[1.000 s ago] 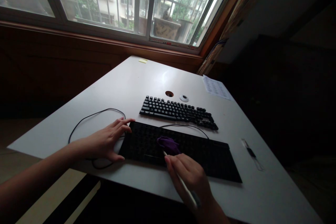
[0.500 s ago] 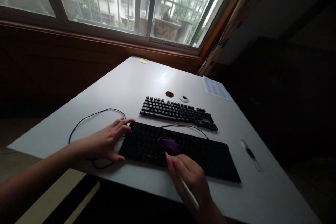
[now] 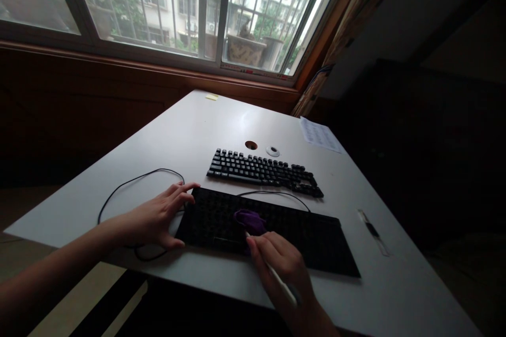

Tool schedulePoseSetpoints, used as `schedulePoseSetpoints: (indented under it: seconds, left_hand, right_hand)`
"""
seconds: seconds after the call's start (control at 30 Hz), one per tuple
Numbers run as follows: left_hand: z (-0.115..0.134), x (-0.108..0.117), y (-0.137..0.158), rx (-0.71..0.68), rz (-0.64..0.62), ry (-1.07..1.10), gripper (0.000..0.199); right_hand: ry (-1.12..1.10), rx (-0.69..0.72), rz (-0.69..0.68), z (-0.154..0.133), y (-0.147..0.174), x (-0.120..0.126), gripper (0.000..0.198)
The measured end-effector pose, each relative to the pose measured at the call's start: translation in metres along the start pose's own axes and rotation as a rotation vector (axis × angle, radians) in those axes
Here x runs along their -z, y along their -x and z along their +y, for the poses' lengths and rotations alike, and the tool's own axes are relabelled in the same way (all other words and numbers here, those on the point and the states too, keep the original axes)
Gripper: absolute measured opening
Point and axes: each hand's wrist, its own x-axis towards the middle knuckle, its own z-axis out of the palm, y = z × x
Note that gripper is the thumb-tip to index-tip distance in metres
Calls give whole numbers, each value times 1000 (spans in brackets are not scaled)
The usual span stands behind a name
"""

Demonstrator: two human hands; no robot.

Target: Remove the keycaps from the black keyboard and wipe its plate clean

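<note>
A black keyboard base (image 3: 316, 242) lies flat near the front edge of the table, with no raised keycaps visible on it. My left hand (image 3: 160, 216) holds its left end, thumb at the near corner and fingers at the far corner. In my right hand (image 3: 282, 260) is a slim white stick (image 3: 286, 290), pinched like a pen. A crumpled purple cloth (image 3: 251, 221) sits at the stick's tip, over the middle of the base; whether it is wrapped round the tip I cannot tell. Behind the base, black keycaps (image 3: 256, 168) stand in keyboard order.
A black cable (image 3: 130, 182) loops on the white table (image 3: 166, 142) at left. Behind the keycaps are a round hole (image 3: 251, 145) and a white ring-shaped cover (image 3: 272, 151). Printed paper (image 3: 321, 134) lies far right, a thin wire-ended tool (image 3: 372, 230) nearer, a yellow note (image 3: 212, 97) at the back.
The whole view has shifted slightly. Both hands keep their places on and over the keyboard base, and the purple cloth stays at about the same spot.
</note>
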Motion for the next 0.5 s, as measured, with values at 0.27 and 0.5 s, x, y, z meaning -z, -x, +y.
schedulePoseSetpoints:
  seconds: [0.27, 0.5]
  left_hand:
    - [2, 1, 0, -2, -9, -20, 76]
    - [-1, 0, 2, -11, 3, -12, 80]
  right_hand:
    - [238, 143, 85, -6, -1, -11, 15]
    - [43, -32, -14, -6, -5, -2, 26]
